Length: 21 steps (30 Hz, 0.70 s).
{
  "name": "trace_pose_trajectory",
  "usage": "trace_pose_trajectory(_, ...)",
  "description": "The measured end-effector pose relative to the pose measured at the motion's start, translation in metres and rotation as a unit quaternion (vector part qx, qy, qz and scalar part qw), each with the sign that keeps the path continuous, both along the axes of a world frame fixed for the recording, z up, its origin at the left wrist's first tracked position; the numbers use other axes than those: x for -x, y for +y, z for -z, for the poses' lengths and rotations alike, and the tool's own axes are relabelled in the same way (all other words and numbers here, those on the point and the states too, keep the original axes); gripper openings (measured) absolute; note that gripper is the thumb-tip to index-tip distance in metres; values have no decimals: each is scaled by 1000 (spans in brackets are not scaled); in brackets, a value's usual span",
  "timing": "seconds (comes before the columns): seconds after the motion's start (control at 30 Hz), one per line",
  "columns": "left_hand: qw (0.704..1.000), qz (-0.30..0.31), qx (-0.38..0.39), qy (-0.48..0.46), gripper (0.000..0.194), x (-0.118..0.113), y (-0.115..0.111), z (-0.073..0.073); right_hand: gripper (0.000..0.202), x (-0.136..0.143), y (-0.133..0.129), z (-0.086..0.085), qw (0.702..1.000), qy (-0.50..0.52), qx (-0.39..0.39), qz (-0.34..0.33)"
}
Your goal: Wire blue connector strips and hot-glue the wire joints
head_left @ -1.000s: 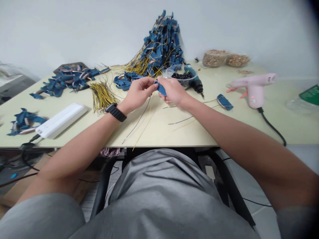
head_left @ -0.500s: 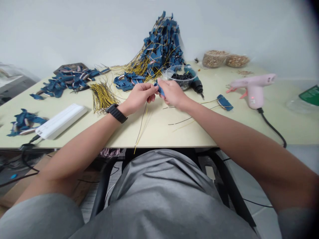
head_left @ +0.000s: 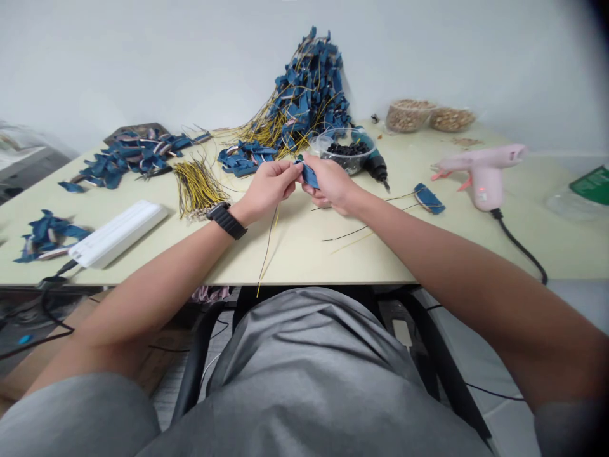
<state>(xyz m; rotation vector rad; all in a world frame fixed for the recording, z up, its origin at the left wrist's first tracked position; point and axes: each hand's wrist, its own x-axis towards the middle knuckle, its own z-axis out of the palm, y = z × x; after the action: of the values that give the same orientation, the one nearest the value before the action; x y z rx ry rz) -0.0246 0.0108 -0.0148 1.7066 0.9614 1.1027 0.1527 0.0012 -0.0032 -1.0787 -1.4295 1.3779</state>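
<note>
A small blue piece (head_left: 310, 176) is gripped in my right hand (head_left: 335, 181), its thumb lying along the top. My left hand (head_left: 272, 185) pinches at the piece's left end, thumb and forefinger together. From under the left fingers a thin black and yellow wire (head_left: 269, 238) hangs down to the table's front edge. What exactly the left fingertips press on is hidden. To the right of my hands lies another blue piece (head_left: 429, 198) with dark wires running out leftward.
Behind my hands stands a clear tub of black parts (head_left: 349, 149) beside a power screwdriver (head_left: 377, 166). A tall heap of wired blue pieces (head_left: 311, 89) leans at the wall. Yellow wires (head_left: 197, 187), a white power bank-like box (head_left: 121, 233) and a pink glue gun (head_left: 488, 174) lie around.
My right hand has turned slightly, so more of the blue piece and the lower fingers show. Both hands stay together in nearly the same place; the wire still hangs.
</note>
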Motion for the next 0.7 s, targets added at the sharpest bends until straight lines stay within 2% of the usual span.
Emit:
trace_pose_trajectory(0.17, 1000, 7, -3, -14, 50, -1, 0, 2, 68, -1, -1, -1, 1000, 10, 11, 1)
trace_pose_trajectory(0.43, 998, -11, -53, 23, 51, -1, 0, 1, 74, -1, 1, 2, 1000, 24, -12, -2)
trace_pose_trajectory(0.6, 994, 24, -108, 22, 55, 4, 5, 6, 76, -4, 7, 6, 996, 7, -84, 8)
trace_pose_trajectory(0.7, 987, 47, -153, 16, 70, 6, 11, 12, 78, -9, 14, 11, 986, -24, -164, 16)
